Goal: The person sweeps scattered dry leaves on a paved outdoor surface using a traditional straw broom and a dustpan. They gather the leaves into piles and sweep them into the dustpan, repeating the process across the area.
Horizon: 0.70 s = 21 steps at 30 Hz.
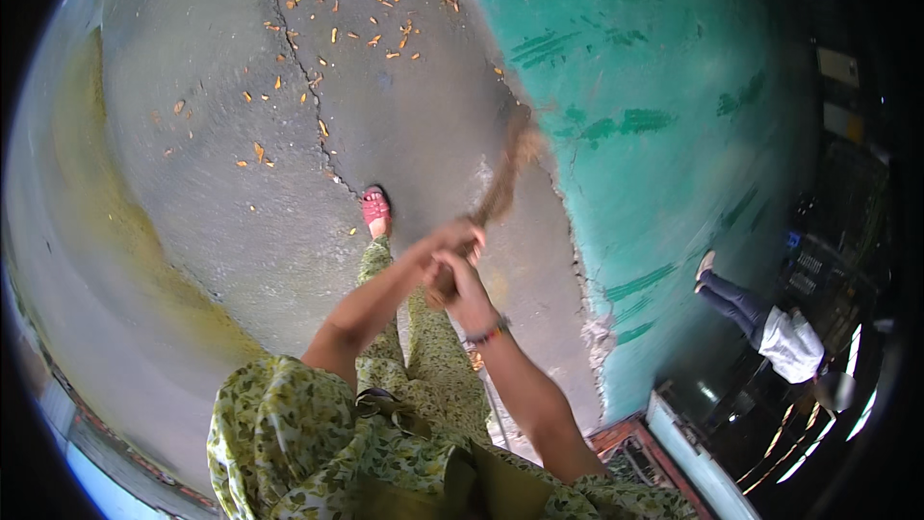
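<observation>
Both my hands are wrapped round a brown broom (500,195), one hand above the other. My left hand (448,239) grips it farther forward, with its fingers closed. Just below, my right hand (464,291) is closed round the handle's rear part, and a thin band circles that wrist. The broom slants away to the right. Its far end is smeared by motion, close to the crack between the grey concrete and the green surface, so I cannot tell whether it touches the ground.
Fallen yellow-orange leaves (402,31) lie scattered on the grey concrete (221,125). A long crack (298,56) runs through it. On the right, a green-painted surface (664,183) has a crumbling edge. Another person (791,345) stands beyond it. My foot in a red sandal (376,204) is forward.
</observation>
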Each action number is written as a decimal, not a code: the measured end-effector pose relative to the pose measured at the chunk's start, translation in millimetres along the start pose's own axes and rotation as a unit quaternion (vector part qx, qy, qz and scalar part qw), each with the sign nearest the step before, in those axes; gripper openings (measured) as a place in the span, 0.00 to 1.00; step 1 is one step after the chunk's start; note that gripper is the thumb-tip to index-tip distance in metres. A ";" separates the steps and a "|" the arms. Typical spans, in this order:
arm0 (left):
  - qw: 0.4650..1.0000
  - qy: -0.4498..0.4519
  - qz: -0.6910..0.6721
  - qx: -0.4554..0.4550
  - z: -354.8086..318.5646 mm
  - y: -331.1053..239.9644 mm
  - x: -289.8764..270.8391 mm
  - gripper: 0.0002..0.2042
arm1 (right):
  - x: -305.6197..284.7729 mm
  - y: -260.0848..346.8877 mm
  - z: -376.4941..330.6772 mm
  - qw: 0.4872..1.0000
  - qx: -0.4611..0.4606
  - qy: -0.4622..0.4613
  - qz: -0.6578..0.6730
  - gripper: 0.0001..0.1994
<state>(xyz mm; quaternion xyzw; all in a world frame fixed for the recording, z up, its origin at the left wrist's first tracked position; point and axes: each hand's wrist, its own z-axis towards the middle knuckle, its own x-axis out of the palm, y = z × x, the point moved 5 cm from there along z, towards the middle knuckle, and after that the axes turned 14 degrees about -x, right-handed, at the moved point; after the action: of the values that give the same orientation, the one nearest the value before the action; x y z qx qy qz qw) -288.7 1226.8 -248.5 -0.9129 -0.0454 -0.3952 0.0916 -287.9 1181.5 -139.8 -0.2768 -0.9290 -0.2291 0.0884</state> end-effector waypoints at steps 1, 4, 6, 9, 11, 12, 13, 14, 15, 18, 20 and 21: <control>0.999 -0.007 0.001 0.048 -12.2 -31.9 -20.0 0.08 | 13.8 -7.2 31.0 0.997 -0.007 0.068 0.022 0.05; 0.994 0.000 -0.103 -0.019 -10.3 -63.2 -89.6 0.16 | 79.7 -7.2 58.5 0.996 -0.014 0.086 -0.031 0.05; 0.994 -0.078 -0.065 0.051 -37.4 -93.4 -68.2 0.25 | 71.5 -2.9 57.8 0.997 -0.008 0.077 -0.019 0.05; 0.968 -0.228 -0.029 0.102 -44.7 -39.3 -31.8 0.43 | 1.1 -5.6 12.0 0.992 0.020 0.108 -0.065 0.05; 0.961 -0.257 -0.022 0.104 -28.5 8.8 -1.6 0.49 | -54.9 5.5 -28.5 0.983 0.045 0.123 -0.126 0.05; 0.958 -0.270 -0.014 0.097 -33.1 18.9 22.9 0.48 | -71.0 10.6 -43.6 0.983 0.058 0.107 -0.139 0.05; 0.955 -0.281 -0.007 0.092 -40.4 17.7 41.2 0.46 | -71.8 11.6 -50.0 0.985 0.041 0.079 -0.146 0.06; 0.970 -0.230 -0.020 0.079 -34.4 14.4 46.2 0.46 | -71.3 13.5 -54.1 0.987 0.026 0.051 -0.153 0.06; 0.981 -0.178 -0.035 0.067 -26.6 12.1 47.1 0.46 | -69.5 16.5 -54.0 0.987 0.011 0.024 -0.161 0.07; 0.991 -0.086 -0.069 0.073 -0.1 -9.6 13.0 0.46 | -42.4 1.1 1.4 0.991 -0.017 -0.014 -0.131 0.05; 0.985 -0.110 -0.103 0.083 -5.5 -24.1 -29.7 0.43 | -7.6 -13.1 32.1 0.989 -0.001 -0.008 -0.148 0.05; 0.978 -0.151 -0.115 0.089 -15.7 -27.1 -55.5 0.40 | 7.2 -20.2 41.5 0.985 0.017 0.026 -0.170 0.05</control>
<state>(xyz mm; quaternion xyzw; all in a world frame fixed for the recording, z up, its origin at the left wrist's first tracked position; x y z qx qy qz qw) -342.1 1249.6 -274.9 -0.9390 -0.1983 -0.2548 0.1187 -306.7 1189.6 -181.8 -0.1070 -0.9637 -0.2321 0.0767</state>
